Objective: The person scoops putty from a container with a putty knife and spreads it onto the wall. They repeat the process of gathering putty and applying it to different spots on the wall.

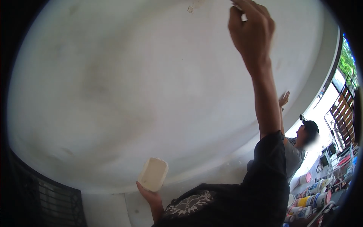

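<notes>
My left hand [150, 195] holds up a pale, rounded rectangular container [154, 174] near the bottom middle of the view. Stretched up at the upper right, my right hand [252, 23] has its fingers curled together in a pinch; part of a thin item seems to stick out at the fingertips, too small to name. Behind it spreads a whitish, stained surface [151, 94]. A patch of peeling paint [190, 8] lies to the left of my right hand, near the top edge.
A co-worker [297, 151] in a dark cap at the right raises a hand to the same surface. Several paint buckets [310, 200] stand at the lower right. A slatted gate [343, 108] is at the far right, a dark window grille [56, 200] at the lower left.
</notes>
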{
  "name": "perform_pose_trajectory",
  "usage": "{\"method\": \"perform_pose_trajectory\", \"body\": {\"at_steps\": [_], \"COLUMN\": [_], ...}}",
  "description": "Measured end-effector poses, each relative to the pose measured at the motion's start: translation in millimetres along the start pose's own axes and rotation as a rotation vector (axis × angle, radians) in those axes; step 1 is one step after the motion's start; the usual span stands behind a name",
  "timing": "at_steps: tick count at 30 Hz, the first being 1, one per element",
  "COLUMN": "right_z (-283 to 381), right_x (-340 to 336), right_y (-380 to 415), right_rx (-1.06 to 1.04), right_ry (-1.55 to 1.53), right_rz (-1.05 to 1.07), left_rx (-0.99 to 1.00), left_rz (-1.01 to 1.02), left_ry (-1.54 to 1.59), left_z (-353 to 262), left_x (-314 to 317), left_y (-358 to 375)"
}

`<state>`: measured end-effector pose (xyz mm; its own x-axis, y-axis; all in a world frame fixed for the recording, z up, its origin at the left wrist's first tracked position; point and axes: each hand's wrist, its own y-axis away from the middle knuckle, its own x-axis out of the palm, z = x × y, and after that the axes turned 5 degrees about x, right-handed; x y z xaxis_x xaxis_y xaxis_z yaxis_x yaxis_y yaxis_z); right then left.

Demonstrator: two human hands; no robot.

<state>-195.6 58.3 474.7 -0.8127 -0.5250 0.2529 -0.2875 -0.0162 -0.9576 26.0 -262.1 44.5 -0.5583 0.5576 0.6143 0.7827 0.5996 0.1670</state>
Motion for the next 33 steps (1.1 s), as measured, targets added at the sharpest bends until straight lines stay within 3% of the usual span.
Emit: {"method": "perform_pose_trajectory", "body": {"at_steps": [5, 7, 11, 13, 15, 18, 21, 24, 28, 33], "right_z": [30.5, 25.7, 30.6, 50.9, 60.3, 57.3, 42.2, 35.7, 45.3, 57.2], "right_x": [22.6, 39.0, 49.5, 43.1, 40.7, 29.4, 36.6, 45.5, 57.7, 36.1], "right_y": [11.2, 19.6, 15.3, 10.1, 19.2, 25.9, 7.2, 1.9, 39.9, 51.8], "right_rx": [0.059, 0.017, 0.04, 0.184, 0.202, 0.232, 0.219, 0.281, 0.211, 0.249], "right_ry": [0.052, 0.248, 0.197, 0.195, 0.17, 0.128, 0.078, 0.083, 0.091, 0.033], "right_rz": [0.021, 0.028, 0.031, 0.201, 0.223, 0.241, 0.01, 0.065, 0.135, 0.226], "left_rx": [-0.027, -0.084, -0.098, -0.08, -0.094, -0.113, -0.116, -0.113, -0.125, -0.153], "left_rz": [0.058, 0.061, 0.105, 0.118, 0.12, 0.117, 0.122, 0.115, 0.09, 0.118], "left_ry": [-0.054, 0.035, 0.032, 0.02, 0.005, -0.02, -0.012, 0.001, 0.024, 0.023], "left_z": [-31.4, -58.5, -93.5, -113.3, -121.7, -121.1, -123.5, -116.4, -107.4, -99.1], "left_x": [-31.7, -32.5, -48.7, -52.8, -49.2, -44.9, -51.3, -58.7, -57.2, -51.0], "left_y": [-23.6, -21.9, -38.6, -43.1, -45.2, -43.8, -51.8, -57.6, -59.8, -60.7]}}
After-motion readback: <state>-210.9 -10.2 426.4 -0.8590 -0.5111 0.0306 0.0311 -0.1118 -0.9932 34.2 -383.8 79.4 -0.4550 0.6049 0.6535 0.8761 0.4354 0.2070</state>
